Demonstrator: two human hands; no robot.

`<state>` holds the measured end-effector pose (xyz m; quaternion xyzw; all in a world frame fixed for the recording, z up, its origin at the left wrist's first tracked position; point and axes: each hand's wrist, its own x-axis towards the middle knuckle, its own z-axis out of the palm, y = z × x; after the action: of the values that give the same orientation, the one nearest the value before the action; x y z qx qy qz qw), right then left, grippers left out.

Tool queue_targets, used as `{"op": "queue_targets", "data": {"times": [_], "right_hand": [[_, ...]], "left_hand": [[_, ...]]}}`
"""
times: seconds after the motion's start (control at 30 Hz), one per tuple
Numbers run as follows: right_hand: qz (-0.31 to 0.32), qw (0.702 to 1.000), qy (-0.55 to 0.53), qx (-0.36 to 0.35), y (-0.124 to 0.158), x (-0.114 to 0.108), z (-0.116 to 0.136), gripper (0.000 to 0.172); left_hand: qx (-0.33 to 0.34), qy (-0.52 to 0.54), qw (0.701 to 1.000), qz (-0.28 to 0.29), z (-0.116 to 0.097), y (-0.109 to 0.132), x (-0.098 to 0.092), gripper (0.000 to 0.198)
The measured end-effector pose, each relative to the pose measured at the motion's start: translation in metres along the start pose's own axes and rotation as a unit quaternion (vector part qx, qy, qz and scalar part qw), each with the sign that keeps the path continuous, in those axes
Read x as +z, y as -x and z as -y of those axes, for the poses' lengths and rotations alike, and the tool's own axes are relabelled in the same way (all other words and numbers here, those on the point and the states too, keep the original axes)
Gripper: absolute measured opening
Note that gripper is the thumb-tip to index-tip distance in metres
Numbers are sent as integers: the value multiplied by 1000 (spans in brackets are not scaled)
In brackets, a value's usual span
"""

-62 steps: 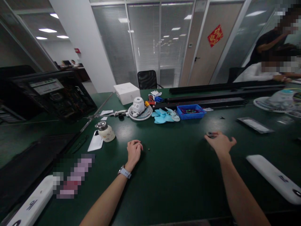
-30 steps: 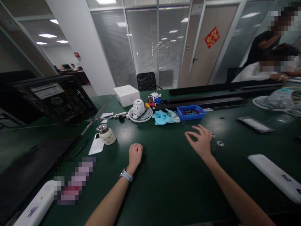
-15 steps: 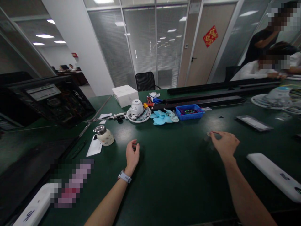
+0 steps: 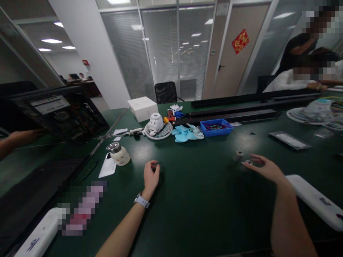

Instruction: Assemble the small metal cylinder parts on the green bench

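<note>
My left hand [image 4: 150, 175] rests on the green table [image 4: 198, 200], its fingers curled over a small dark part [image 4: 153, 165] that only partly shows. My right hand [image 4: 266, 169] reaches out low over the table at the right with thumb and fingers apart. Its fingertips are at a small metal-topped cylinder [image 4: 249, 163]. A second small cylinder [image 4: 237, 155] stands free just to the left of it.
A white fan motor on a grille [image 4: 157, 127], blue fan blades [image 4: 187, 132], a blue tray [image 4: 216, 127] and a white box [image 4: 142, 107] lie further back. A small jar [image 4: 119, 154] stands at left. White bars [image 4: 318, 201] lie near the front corners. Another person's hand [image 4: 25, 136] touches an open computer case [image 4: 61, 113].
My right hand has moved right and nearer, leaving one small cylinder standing on the table. Another person's hand has come in at the left edge. My left hand has stayed put.
</note>
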<state>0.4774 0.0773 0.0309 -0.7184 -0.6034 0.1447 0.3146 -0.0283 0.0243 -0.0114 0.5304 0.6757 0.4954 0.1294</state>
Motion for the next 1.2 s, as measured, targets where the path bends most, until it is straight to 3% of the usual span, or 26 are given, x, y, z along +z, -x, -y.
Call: {"op": "queue_targets", "data": {"times": [0.1, 0.2, 0.3, 0.37, 0.47, 0.57, 0.63, 0.77, 0.83, 1.03, 1.2], "right_hand": [[124, 991, -46, 16, 3, -7, -8, 56], [129, 991, -34, 31, 8, -13, 6, 49], [127, 990, -68, -2, 16, -4, 38, 53], [128, 983, -111, -72, 26, 17, 69, 54], [136, 959, -154, -194, 53, 68, 123, 49], [182, 933, -161, -265, 85, 117, 168, 41], [205, 921, -155, -292, 100, 137, 185, 38], [209, 920, -148, -295, 112, 149, 190, 36], [203, 921, -150, -297, 112, 151, 187, 36], [180, 911, -186, -320, 114, 157, 183, 45], [195, 913, -194, -301, 115, 151, 186, 47]], "left_hand": [[1, -3, 1000, 2, -1, 0, 0, 21], [0, -2, 1000, 0, -2, 0, 0, 22], [0, 2, 1000, 3, -2, 1, 0, 22], [1, 1, 1000, 6, -2, 0, 0, 21], [12, -4, 1000, 8, -5, 0, -2, 19], [36, -5, 999, 24, -14, 3, -5, 20], [69, 3, 996, 58, -26, 8, -7, 23], [157, 11, 973, 169, -51, 28, -5, 29], [177, 4, 965, 194, -59, 37, 0, 29], [168, 7, 971, 169, -67, 43, 15, 20], [142, -10, 981, 128, -61, 30, 4, 20]]}}
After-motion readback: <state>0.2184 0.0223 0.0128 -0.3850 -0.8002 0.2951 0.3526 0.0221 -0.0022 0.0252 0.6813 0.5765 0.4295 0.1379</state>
